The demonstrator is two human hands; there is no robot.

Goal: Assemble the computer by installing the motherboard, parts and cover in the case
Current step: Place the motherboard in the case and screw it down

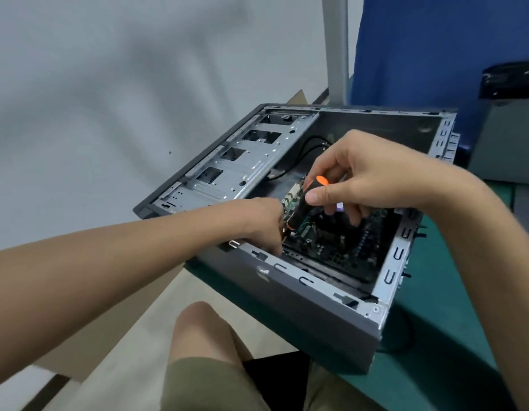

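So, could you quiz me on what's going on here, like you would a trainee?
1. Fill in: the case lies on a ___ table.
2. Which hand grips the screwdriver? A left, B right, C neither.
3. True or false: the case's cover is already fitted.

Key: 1 green. 2 B, the right hand. 3 false: the case is open and the motherboard shows inside.

Open-topped case (302, 310) admits a hand from above; drive cage (248, 170) (metal) fills the left end.
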